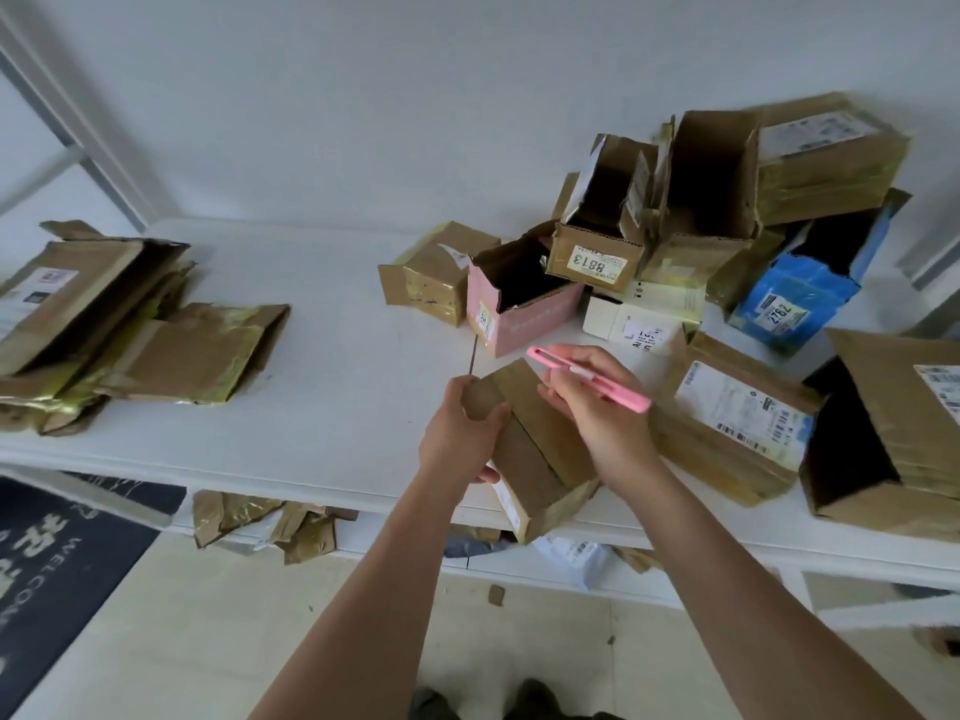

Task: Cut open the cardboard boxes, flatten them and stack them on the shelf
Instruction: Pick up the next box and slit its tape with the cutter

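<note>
My left hand [460,433] grips the left end of a small brown cardboard box [535,449], held tilted above the front edge of the white table [343,356]. My right hand [597,407] holds a pink box cutter [587,377] by its middle, its tip pointing up and left just above the box's top. A stack of flattened boxes [119,324] lies at the table's left end. A heap of unflattened boxes [701,226] fills the right side.
In the heap are a pink box [524,314], a box labelled 8813 [592,257], a blue box [789,304] and a large labelled box [737,433]. Cardboard scraps [260,517] lie on a lower shelf. A dark mat [57,563] covers the floor at left.
</note>
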`<action>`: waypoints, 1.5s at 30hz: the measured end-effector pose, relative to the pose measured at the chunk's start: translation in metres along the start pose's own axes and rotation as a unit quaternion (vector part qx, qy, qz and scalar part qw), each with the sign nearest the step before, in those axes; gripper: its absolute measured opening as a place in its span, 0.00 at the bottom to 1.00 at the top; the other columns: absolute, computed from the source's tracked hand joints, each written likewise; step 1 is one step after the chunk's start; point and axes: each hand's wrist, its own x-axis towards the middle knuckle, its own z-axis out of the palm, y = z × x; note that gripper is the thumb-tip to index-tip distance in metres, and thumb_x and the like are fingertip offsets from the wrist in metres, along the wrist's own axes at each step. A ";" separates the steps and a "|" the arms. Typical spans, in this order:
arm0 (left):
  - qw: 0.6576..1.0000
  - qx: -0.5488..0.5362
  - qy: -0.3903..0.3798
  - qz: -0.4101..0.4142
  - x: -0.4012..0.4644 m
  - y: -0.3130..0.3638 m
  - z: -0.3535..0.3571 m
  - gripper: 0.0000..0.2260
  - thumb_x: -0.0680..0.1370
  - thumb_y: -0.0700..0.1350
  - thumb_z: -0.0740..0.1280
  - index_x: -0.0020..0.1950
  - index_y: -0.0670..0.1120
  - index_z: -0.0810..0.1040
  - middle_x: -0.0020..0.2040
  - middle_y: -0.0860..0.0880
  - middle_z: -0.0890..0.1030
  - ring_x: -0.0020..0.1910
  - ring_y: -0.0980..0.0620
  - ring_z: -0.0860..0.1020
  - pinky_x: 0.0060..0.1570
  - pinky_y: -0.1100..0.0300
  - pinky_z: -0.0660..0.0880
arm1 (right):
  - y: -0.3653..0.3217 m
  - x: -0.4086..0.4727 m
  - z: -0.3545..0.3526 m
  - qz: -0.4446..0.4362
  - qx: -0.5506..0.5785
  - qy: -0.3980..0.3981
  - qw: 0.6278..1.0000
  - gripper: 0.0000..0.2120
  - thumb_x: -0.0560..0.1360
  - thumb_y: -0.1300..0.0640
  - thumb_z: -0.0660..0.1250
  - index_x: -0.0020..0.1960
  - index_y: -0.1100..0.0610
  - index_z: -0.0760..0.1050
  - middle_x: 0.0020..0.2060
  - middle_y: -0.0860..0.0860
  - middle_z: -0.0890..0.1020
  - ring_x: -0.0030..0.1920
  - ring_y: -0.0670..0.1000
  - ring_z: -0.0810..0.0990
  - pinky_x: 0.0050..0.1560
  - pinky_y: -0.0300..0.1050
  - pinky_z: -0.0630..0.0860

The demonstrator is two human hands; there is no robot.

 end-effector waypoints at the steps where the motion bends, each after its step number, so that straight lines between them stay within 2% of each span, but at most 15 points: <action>1: 1.000 -0.006 0.007 0.000 -0.001 -0.001 0.000 0.16 0.78 0.56 0.68 0.62 0.59 0.67 0.48 0.50 0.79 0.26 0.43 0.82 0.33 0.54 0.81 | 0.003 0.002 0.005 -0.004 -0.016 0.002 1.000 0.05 0.78 0.63 0.68 0.50 0.55 0.80 0.46 0.49 0.85 0.50 0.50 0.85 0.51 0.45 0.82; 3: 1.000 -0.014 0.019 0.002 -0.002 -0.002 0.001 0.16 0.77 0.56 0.69 0.62 0.59 0.68 0.47 0.51 0.79 0.25 0.44 0.82 0.32 0.56 0.81 | 0.009 0.004 0.011 -0.028 -0.062 0.004 0.998 0.01 0.77 0.61 0.69 0.47 0.56 0.79 0.42 0.49 0.86 0.46 0.48 0.85 0.45 0.39 0.81; 5: 0.999 -0.028 0.019 0.007 -0.003 -0.002 0.001 0.17 0.77 0.56 0.69 0.62 0.59 0.68 0.48 0.50 0.78 0.24 0.46 0.81 0.30 0.57 0.80 | 0.013 0.004 0.014 -0.051 -0.101 0.003 0.994 0.04 0.78 0.60 0.68 0.45 0.59 0.77 0.37 0.48 0.85 0.40 0.45 0.85 0.39 0.35 0.79; 7: 0.998 -0.063 0.002 0.006 -0.004 -0.004 -0.002 0.16 0.78 0.54 0.68 0.64 0.59 0.68 0.51 0.47 0.79 0.24 0.47 0.80 0.30 0.57 0.80 | 0.016 0.004 0.015 -0.052 -0.119 0.005 0.991 0.07 0.79 0.58 0.68 0.44 0.61 0.76 0.34 0.49 0.84 0.35 0.45 0.83 0.35 0.35 0.77; 10: 0.989 -0.140 -0.040 -0.034 -0.007 -0.007 -0.012 0.15 0.80 0.51 0.67 0.64 0.61 0.70 0.59 0.45 0.79 0.27 0.48 0.81 0.39 0.54 0.83 | 0.019 0.005 0.015 -0.041 -0.127 0.015 0.991 0.11 0.80 0.57 0.66 0.42 0.63 0.73 0.30 0.48 0.81 0.31 0.45 0.78 0.30 0.35 0.74; 13: 0.979 -0.187 -0.053 -0.064 -0.009 -0.008 -0.017 0.14 0.80 0.49 0.68 0.64 0.61 0.72 0.63 0.47 0.78 0.28 0.49 0.81 0.42 0.54 0.83 | 0.018 0.006 0.016 -0.054 -0.136 0.014 0.989 0.07 0.80 0.61 0.65 0.44 0.61 0.73 0.30 0.46 0.81 0.32 0.46 0.79 0.34 0.39 0.76; 16: 0.978 -0.194 -0.038 -0.063 -0.009 -0.007 -0.016 0.14 0.80 0.49 0.68 0.64 0.60 0.72 0.62 0.48 0.79 0.26 0.50 0.80 0.41 0.56 0.83 | 0.015 0.004 0.017 -0.071 -0.126 0.006 0.989 0.04 0.80 0.60 0.66 0.46 0.58 0.76 0.34 0.47 0.82 0.38 0.45 0.82 0.39 0.36 0.78; 20: 0.977 -0.200 -0.031 -0.060 -0.008 -0.008 -0.014 0.14 0.80 0.49 0.68 0.64 0.59 0.73 0.61 0.47 0.79 0.25 0.50 0.80 0.38 0.57 0.82 | 0.015 0.005 0.015 -0.075 -0.127 0.008 0.989 0.05 0.76 0.63 0.70 0.47 0.63 0.75 0.39 0.52 0.83 0.42 0.54 0.83 0.41 0.44 0.81; 24: 0.979 -0.196 -0.030 -0.055 -0.006 -0.007 -0.014 0.14 0.79 0.50 0.68 0.64 0.58 0.72 0.58 0.48 0.80 0.25 0.50 0.80 0.35 0.58 0.82 | 0.017 0.008 0.016 -0.081 -0.165 0.008 0.983 0.10 0.79 0.59 0.68 0.43 0.64 0.72 0.33 0.49 0.83 0.38 0.44 0.84 0.38 0.34 0.78; 30: 0.981 -0.183 -0.027 -0.055 -0.005 -0.007 -0.013 0.14 0.79 0.49 0.69 0.63 0.57 0.72 0.57 0.47 0.81 0.26 0.50 0.81 0.37 0.56 0.83 | 0.020 0.009 0.018 -0.113 -0.206 0.005 0.972 0.12 0.80 0.58 0.65 0.40 0.63 0.70 0.28 0.44 0.80 0.34 0.40 0.82 0.34 0.27 0.74; 34: 0.982 -0.181 -0.023 -0.052 -0.004 -0.006 -0.012 0.13 0.79 0.49 0.69 0.63 0.56 0.72 0.56 0.46 0.81 0.25 0.50 0.80 0.42 0.51 0.84 | 0.020 0.009 0.019 -0.127 -0.227 -0.005 0.966 0.12 0.80 0.57 0.65 0.40 0.60 0.69 0.30 0.46 0.80 0.34 0.40 0.82 0.33 0.28 0.74; 39: 0.981 -0.185 -0.011 -0.063 -0.004 -0.004 -0.011 0.12 0.79 0.47 0.69 0.61 0.57 0.73 0.52 0.47 0.82 0.24 0.50 0.79 0.38 0.54 0.83 | 0.019 0.008 0.023 -0.178 -0.270 -0.032 0.946 0.12 0.80 0.59 0.65 0.40 0.61 0.68 0.30 0.55 0.79 0.32 0.50 0.80 0.30 0.43 0.76; 40: 0.980 -0.188 -0.006 -0.065 -0.004 -0.003 -0.011 0.11 0.79 0.47 0.69 0.60 0.57 0.73 0.51 0.46 0.82 0.24 0.50 0.79 0.37 0.54 0.83 | 0.018 0.008 0.023 -0.188 -0.277 -0.043 0.941 0.12 0.80 0.59 0.65 0.40 0.61 0.68 0.30 0.54 0.78 0.31 0.50 0.79 0.29 0.43 0.75; 43: 0.980 -0.187 0.014 -0.073 -0.004 -0.002 -0.008 0.13 0.79 0.46 0.68 0.62 0.57 0.73 0.50 0.45 0.82 0.23 0.49 0.79 0.37 0.52 0.83 | 0.016 0.005 0.021 -0.216 -0.309 -0.078 0.923 0.14 0.80 0.62 0.65 0.39 0.58 0.63 0.28 0.43 0.69 0.28 0.43 0.72 0.29 0.33 0.67; 45: 0.980 -0.182 0.029 -0.074 -0.003 -0.001 -0.005 0.14 0.80 0.45 0.68 0.63 0.56 0.73 0.48 0.44 0.82 0.22 0.49 0.78 0.33 0.53 0.82 | 0.015 0.002 0.016 -0.211 -0.330 -0.092 0.915 0.14 0.80 0.63 0.65 0.39 0.59 0.63 0.27 0.44 0.69 0.28 0.45 0.72 0.27 0.35 0.66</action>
